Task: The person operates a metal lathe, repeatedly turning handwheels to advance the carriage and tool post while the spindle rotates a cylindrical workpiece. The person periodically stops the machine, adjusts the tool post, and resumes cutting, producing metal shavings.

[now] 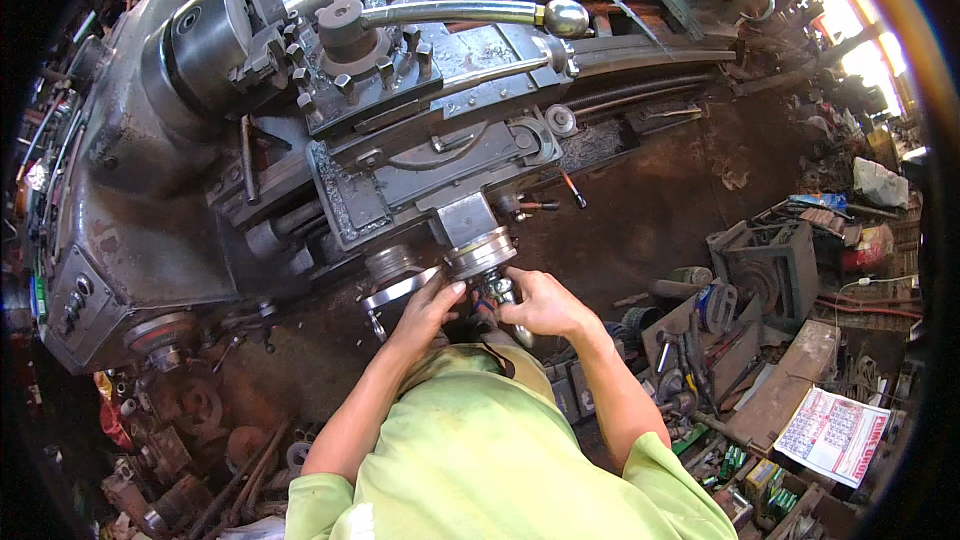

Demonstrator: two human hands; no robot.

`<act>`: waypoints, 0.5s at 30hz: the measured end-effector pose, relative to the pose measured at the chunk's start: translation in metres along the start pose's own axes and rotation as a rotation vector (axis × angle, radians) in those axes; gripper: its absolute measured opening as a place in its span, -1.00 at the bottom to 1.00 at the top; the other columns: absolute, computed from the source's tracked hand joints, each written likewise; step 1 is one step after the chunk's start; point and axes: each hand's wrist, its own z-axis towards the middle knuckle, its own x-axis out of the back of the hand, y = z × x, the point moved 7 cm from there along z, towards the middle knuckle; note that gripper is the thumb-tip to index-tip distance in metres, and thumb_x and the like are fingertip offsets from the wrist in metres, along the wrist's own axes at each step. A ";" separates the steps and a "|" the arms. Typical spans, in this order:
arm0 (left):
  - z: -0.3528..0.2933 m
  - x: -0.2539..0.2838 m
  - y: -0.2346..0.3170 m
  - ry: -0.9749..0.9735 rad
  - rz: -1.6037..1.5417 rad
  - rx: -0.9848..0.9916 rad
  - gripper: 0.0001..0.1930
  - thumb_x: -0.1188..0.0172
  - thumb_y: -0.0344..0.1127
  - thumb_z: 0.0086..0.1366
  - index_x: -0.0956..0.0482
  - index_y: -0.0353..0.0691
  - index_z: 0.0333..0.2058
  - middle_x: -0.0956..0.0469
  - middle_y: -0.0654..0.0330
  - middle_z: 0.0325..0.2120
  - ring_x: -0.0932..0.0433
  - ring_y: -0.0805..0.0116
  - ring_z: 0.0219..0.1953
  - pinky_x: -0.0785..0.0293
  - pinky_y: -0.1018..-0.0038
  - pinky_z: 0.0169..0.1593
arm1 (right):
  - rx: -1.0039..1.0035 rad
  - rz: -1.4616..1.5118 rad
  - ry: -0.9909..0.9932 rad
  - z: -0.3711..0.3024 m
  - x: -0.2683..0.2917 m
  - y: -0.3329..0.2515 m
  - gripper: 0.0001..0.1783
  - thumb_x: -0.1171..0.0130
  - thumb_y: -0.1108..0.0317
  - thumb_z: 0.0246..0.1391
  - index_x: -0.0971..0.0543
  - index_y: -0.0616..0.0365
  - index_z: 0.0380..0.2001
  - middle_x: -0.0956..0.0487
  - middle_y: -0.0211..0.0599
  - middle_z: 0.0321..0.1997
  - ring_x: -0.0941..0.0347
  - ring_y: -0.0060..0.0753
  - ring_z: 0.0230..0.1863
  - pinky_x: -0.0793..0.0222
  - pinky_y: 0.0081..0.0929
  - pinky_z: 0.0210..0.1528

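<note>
Your right hand grasps the crank handle: shiny, rounded metal, partly hidden by fingers. It sits at the front of the grey lathe carriage, below a ridged silvery collar. Your left hand curls beside the collar, near the handwheel; can't tell its grip.

The lower edge cuts off the yellow-green shirt, and the right hand partly hides the shiny crank.
</note>
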 end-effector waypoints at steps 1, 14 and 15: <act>0.003 -0.003 0.001 -0.007 -0.010 0.000 -0.32 -0.16 0.01 0.35 -0.23 -0.24 0.30 -0.44 0.15 0.10 -0.42 0.30 0.07 -0.37 0.32 0.06 | -0.004 0.124 -0.034 0.002 -0.001 0.005 -0.50 -0.26 0.30 -0.05 -0.52 0.38 -0.05 -0.63 -0.21 -0.40 -0.51 -0.51 -0.36 -0.44 -0.45 -0.23; 0.018 -0.018 -0.001 -0.064 -0.281 0.000 -0.46 -0.27 -0.03 0.29 -0.34 -0.13 0.14 -0.48 0.21 0.00 -0.47 0.33 0.02 -0.45 0.26 0.01 | 0.012 0.434 -0.171 0.007 -0.009 0.023 -0.54 -0.22 0.39 -0.04 -0.52 0.34 -0.02 -0.64 -0.34 -0.21 -0.50 -0.58 -0.19 -0.41 -0.54 -0.02; 0.018 -0.018 -0.002 -0.065 -0.284 0.000 -0.45 -0.26 -0.03 0.30 -0.34 -0.14 0.15 -0.48 0.21 0.00 -0.48 0.33 0.02 -0.46 0.26 0.01 | 0.066 0.468 -0.174 0.007 -0.008 0.020 -0.49 -0.25 0.36 -0.06 -0.51 0.38 -0.01 -0.62 -0.36 -0.28 -0.46 -0.60 -0.26 -0.40 -0.53 -0.13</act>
